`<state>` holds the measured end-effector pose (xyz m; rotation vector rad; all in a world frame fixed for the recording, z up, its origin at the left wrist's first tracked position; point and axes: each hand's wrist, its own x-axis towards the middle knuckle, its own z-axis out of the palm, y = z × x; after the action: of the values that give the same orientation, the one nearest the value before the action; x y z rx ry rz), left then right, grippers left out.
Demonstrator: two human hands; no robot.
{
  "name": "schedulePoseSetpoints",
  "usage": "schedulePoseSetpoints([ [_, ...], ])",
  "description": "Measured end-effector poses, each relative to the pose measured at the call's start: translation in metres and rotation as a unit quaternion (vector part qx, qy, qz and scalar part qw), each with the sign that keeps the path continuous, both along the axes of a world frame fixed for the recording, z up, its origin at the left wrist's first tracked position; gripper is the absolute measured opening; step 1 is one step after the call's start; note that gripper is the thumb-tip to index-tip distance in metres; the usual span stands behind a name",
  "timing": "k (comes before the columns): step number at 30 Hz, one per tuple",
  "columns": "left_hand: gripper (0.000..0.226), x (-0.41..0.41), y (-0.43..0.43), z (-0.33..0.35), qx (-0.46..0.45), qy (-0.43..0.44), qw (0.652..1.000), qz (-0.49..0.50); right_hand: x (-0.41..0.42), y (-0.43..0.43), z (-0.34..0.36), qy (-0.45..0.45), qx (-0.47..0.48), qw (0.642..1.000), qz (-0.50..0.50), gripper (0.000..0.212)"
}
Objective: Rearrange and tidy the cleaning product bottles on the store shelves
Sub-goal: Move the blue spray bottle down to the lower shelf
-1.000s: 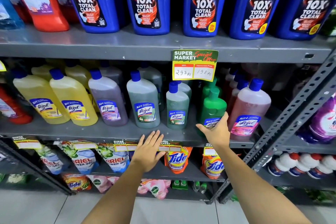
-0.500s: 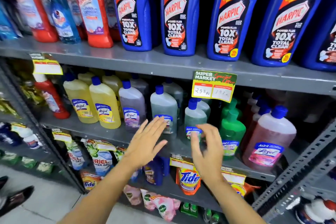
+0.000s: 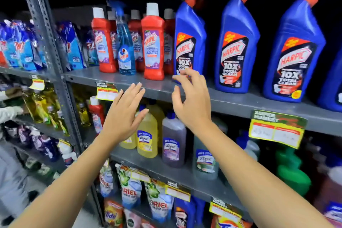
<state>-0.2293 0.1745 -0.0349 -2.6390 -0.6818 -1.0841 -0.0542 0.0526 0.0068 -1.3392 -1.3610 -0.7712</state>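
My left hand point(image 3: 123, 114) is raised flat with fingers spread, in front of the yellow Lizol bottles point(image 3: 147, 135). My right hand point(image 3: 190, 102) is higher, fingers curled apart, at the edge of the grey upper shelf point(image 3: 231, 101), just in front of the leftmost blue Harpic bottle point(image 3: 189, 42). Neither hand holds anything. On that shelf stand red Harpic bathroom cleaner bottles point(image 3: 153, 42), a blue spray bottle point(image 3: 125, 46) among them, and two more blue Harpic bottles point(image 3: 235, 46) to the right. A purple Lizol bottle point(image 3: 173, 140) stands on the shelf below.
A perforated grey upright point(image 3: 50, 42) divides this rack from a left rack of blue pouches point(image 3: 20, 50). Yellow price tags point(image 3: 275, 131) hang from shelf edges. Ariel pouches point(image 3: 159, 201) fill the lower shelf. A green bottle point(image 3: 292, 172) stands at the right.
The view has swung up and left from the Lizol shelf to the Harpic shelf. Both hands have risen; my right hand now reaches the upper shelf edge.
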Motion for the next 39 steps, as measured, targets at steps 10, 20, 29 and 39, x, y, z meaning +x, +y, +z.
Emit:
schedulePoseSetpoints([
  [10,0.061,-0.038,0.146,0.042,0.036,0.027,0.999,-0.03,-0.045,0.143,0.031,0.006,0.008,0.998,-0.06,0.029],
  [20,0.057,-0.048,0.223,0.05,0.023,-0.033,0.997,-0.067,-0.075,0.241,0.055,0.028,-0.036,0.998,-0.052,0.027],
  [29,0.059,-0.078,0.27,0.033,-0.035,-0.088,0.993,-0.069,-0.069,0.282,0.081,0.046,-0.12,0.986,-0.107,0.05],
  [39,0.054,-0.091,0.315,0.027,0.007,-0.002,0.995,-0.1,-0.06,0.339,0.099,0.426,-0.134,0.894,0.022,0.091],
])
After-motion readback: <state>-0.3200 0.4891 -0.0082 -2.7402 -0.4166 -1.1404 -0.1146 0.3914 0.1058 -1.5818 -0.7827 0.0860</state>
